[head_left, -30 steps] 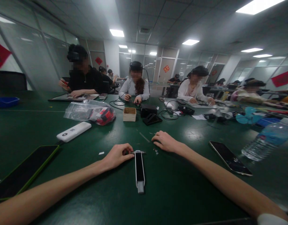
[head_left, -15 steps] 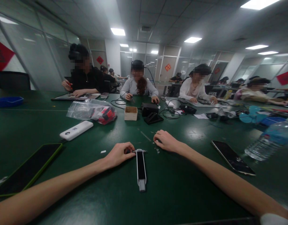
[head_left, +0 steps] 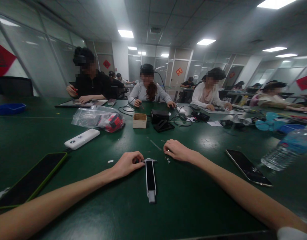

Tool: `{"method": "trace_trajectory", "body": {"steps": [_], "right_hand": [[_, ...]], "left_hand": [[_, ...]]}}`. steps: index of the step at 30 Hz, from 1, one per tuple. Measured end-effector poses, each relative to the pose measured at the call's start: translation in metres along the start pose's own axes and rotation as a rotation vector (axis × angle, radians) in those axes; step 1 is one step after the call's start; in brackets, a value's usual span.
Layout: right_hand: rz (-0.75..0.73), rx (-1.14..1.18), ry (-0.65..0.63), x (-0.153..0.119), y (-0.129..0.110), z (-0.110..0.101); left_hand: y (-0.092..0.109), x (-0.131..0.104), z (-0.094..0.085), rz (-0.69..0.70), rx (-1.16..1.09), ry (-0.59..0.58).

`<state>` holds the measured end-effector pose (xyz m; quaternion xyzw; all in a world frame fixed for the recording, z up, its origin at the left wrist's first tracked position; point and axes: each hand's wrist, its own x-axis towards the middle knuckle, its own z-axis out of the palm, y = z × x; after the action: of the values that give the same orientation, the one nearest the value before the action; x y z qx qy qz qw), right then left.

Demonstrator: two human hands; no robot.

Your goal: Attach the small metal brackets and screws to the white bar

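My left hand [head_left: 127, 163] is curled at the far end of the long, narrow black strip with a pale grey frame and clip [head_left: 150, 178]. The fingertips are pinched on something dark there, but the knuckles hide it and I cannot tell what it is. My right hand [head_left: 178, 150] lies palm down just beyond, fingers bent under, so whether they grip anything is hidden. Beside its knuckles sit a few tiny metal bits [head_left: 167, 160], too small to name. My right sleeve is cut off at the lower corner.

The strip lies flat on the dark green table [head_left: 188, 206], its long side pointing towards me, between my two forearms, well apart from any table edge that shows. The near stretch of table on both sides of it is bare green surface.

To my left lie a black tablet in a green-edged case [head_left: 30, 181] and a white oblong power bank [head_left: 81, 138]. To my right are a black phone lying face up [head_left: 248, 167] and a clear plastic water bottle on its side [head_left: 287, 150]. Further out stand a clear plastic bag with something red inside [head_left: 98, 119], a small open cardboard box [head_left: 139, 120] and a black box with cables [head_left: 159, 116]. People sit at work along the far side.
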<state>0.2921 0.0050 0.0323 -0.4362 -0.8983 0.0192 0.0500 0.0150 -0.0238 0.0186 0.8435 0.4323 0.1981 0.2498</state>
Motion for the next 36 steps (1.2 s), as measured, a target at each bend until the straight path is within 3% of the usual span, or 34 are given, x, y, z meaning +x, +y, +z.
{"method": "trace_trajectory", "body": {"steps": [6,13,27,36], "right_hand": [[0.001,0.128,0.061,-0.003,-0.022,-0.008],[0.007,0.322,-0.005,-0.006,-0.053,-0.012],[-0.042,0.366,0.059,-0.006,-0.050,-0.009],[-0.069,0.371,0.026,-0.006,-0.050,-0.010]], "left_hand": [[-0.003,0.000,0.002,0.005,-0.012,0.005],[-0.003,0.000,0.002,0.022,-0.006,0.000],[-0.002,0.000,0.001,0.024,0.003,-0.005],[0.000,-0.001,0.000,0.015,0.005,-0.008]]}}
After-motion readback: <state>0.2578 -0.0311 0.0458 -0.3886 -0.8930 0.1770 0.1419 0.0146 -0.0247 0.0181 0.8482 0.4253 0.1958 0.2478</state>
